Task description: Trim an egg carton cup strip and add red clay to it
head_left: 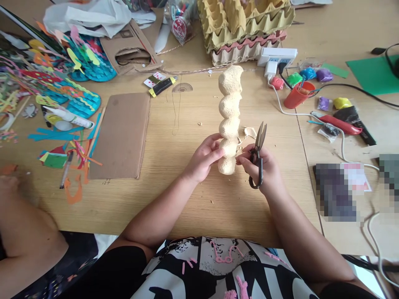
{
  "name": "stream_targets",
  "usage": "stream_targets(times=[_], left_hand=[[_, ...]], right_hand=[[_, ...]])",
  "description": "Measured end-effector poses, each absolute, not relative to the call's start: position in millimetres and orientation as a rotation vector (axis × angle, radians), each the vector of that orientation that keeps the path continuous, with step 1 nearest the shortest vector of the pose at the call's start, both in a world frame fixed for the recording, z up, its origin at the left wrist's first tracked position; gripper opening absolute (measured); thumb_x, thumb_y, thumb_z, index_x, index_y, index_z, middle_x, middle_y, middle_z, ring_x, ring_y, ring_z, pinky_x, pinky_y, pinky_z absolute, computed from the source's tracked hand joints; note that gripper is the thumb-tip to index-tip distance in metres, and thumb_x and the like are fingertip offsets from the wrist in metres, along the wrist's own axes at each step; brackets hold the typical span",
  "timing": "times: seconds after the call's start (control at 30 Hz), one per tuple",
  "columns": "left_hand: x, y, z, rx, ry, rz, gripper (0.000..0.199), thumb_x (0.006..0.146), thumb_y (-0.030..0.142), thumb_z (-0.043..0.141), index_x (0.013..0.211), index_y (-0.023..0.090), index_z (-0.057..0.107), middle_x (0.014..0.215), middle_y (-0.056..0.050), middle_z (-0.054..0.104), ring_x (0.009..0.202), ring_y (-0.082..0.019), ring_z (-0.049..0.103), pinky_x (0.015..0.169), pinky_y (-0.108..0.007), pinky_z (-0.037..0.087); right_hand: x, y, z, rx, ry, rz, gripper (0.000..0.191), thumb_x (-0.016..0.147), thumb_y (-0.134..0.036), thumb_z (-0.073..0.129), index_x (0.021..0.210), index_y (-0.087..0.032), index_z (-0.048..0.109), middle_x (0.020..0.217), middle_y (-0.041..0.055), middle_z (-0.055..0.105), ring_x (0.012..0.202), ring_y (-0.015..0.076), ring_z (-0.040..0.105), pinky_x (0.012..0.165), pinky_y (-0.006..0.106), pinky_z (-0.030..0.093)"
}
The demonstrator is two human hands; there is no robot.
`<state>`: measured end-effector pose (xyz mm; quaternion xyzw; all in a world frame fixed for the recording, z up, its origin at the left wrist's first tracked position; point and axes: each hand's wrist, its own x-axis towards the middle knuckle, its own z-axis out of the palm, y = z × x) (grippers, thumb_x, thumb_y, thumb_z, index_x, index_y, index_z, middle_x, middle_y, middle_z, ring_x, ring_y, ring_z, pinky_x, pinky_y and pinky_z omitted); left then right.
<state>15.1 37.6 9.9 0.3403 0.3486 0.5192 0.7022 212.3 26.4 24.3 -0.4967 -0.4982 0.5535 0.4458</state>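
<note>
A cut strip of egg carton (230, 107), pale yellow with several rounded bumps in a row, is held lengthwise above the table. My left hand (204, 160) grips its lower left side, thumb lying across a bump. At the strip's lower right edge, my right hand (264, 166) holds black-handled scissors (259, 151), their blades pointing up and away from the strip. The fingertips of that hand touch or nearly touch the strip's edge. Small torn carton scraps (249, 132) lie just beyond my right hand.
Stacked egg trays (246, 25) stand at the back beside a white power strip (277, 56). A cardboard sheet (120, 135) and paper strips lie left. An orange cup (299, 94), a red utility knife (341, 124) and cables are on the right. Another person's arm (28, 224) rests at left.
</note>
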Motion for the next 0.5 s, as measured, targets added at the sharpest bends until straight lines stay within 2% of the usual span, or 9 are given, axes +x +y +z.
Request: stream_targets(times=[0.17, 0.33, 0.5], left_hand=[[16.1, 39.3, 8.2, 0.648, 0.815, 1.203, 0.056, 0.078, 0.044, 0.092, 0.126, 0.027, 0.071, 0.103, -0.001, 0.077, 0.09, -0.018, 0.074, 0.074, -0.026, 0.053], [14.9, 44.6, 5.7, 0.61, 0.843, 1.278, 0.045, 0.084, 0.05, 0.085, 0.12, 0.025, 0.073, 0.105, -0.002, 0.078, 0.086, -0.017, 0.072, 0.074, -0.026, 0.055], [15.5, 46.0, 6.5, 0.49, 0.788, 1.268, 0.043, 0.087, 0.047, 0.083, 0.12, 0.021, 0.073, 0.107, -0.004, 0.079, 0.089, -0.016, 0.073, 0.075, -0.025, 0.056]], right_hand=[[215.5, 26.7, 25.8, -1.284, -1.269, 1.338, 0.032, 0.081, -0.04, 0.085, 0.1, -0.026, 0.065, 0.065, -0.0069, 0.059, 0.054, 0.0127, 0.054, 0.051, 0.028, 0.042], [217.9, 27.6, 22.2, -1.221, -1.293, 1.434, 0.035, 0.084, -0.045, 0.086, 0.102, -0.025, 0.064, 0.08, 0.0011, 0.075, 0.069, 0.0181, 0.069, 0.057, 0.03, 0.05], [214.3, 27.8, 15.9, -1.149, -1.242, 1.476, 0.043, 0.078, -0.046, 0.091, 0.103, -0.025, 0.063, 0.09, 0.0036, 0.081, 0.073, 0.0177, 0.07, 0.063, 0.031, 0.055]])
